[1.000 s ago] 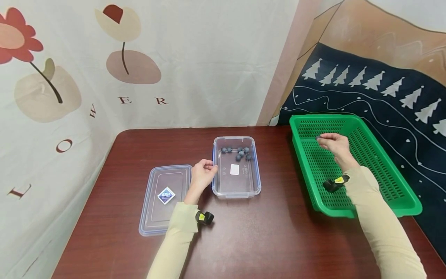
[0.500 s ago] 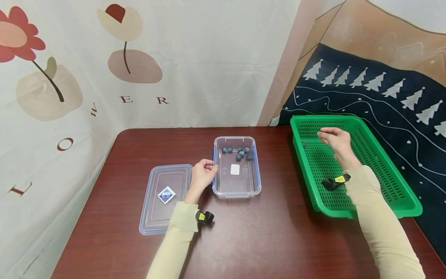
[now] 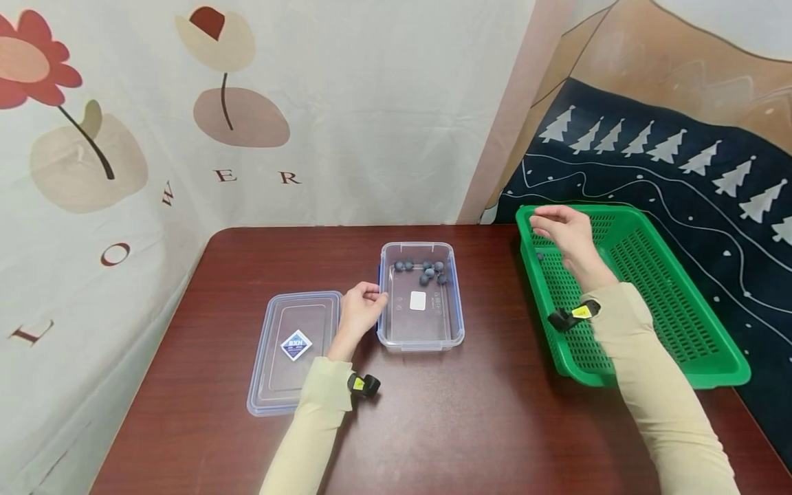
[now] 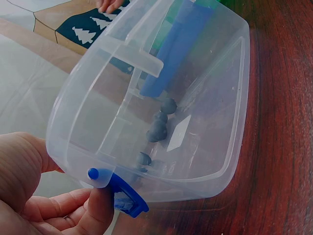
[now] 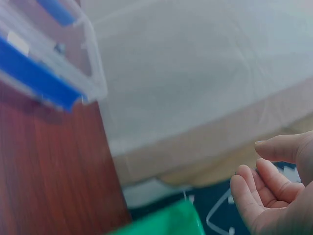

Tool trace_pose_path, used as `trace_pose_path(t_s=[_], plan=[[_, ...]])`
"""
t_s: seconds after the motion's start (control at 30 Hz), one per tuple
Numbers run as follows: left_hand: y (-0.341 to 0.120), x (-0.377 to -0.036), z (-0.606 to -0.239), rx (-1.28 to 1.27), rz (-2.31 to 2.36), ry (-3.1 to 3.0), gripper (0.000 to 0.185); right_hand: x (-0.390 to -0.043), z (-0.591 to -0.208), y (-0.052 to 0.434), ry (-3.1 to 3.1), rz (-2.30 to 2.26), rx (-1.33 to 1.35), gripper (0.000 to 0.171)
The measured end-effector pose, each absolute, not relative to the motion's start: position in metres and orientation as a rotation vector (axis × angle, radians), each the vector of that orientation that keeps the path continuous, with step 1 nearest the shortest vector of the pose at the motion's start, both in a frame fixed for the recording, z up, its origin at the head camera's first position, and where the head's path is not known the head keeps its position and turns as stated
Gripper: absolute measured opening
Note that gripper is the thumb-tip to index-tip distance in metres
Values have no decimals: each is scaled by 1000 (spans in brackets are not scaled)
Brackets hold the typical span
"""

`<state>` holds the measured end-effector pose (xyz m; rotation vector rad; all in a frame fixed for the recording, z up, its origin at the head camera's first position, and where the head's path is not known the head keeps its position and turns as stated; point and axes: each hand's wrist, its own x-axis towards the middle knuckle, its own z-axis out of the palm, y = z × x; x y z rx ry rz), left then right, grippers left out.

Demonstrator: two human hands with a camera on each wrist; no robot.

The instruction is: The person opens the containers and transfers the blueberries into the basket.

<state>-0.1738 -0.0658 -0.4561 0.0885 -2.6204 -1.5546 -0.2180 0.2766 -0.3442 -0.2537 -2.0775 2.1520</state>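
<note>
The left hand (image 3: 361,313) rested against the left rim of the clear rectangular plastic container with blue clips (image 3: 421,323), thumb and fingers curled onto that rim; the left wrist view showed the fingertips (image 4: 100,208) pinching the edge beside a blue clip. The container stood upright on the dark red-brown wooden table (image 3: 482,426), near its middle. A cluster of small dark blue round berries (image 3: 425,271) lay at the container's far end — seen through the wall in the left wrist view (image 4: 157,128).

The right hand (image 3: 566,234) hung above the far left corner of the green perforated plastic basket (image 3: 680,323), not touching it. Its fingers were loosely curled and slightly apart, thumb near the fingertips; the right wrist view (image 5: 274,186) showed nothing between them. One small dark berry (image 3: 540,256) lay on the basket floor just below that hand.

The basket sat at the right edge of the table, well apart from the container. A clear flat plastic lid with a blue diamond label (image 3: 293,350) lay on the table just left of the container — beside the left forearm.
</note>
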Motion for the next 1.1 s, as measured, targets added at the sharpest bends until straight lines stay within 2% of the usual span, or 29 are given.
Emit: trace_pose_path(t_s=[0.37, 0.67, 1.1], plan=[[-65, -172, -455, 91, -1574, -2617, 21, -228, -350, 221, -2174, 2167, -77, 12], [-66, -172, -455, 92, -1577, -2613, 20, -232, -362, 178, -2364, 2070, -61, 31], [-67, -171, -455, 88, -1579, -2602, 19, -236, -390, 121, -2355, 2207, -91, 26]])
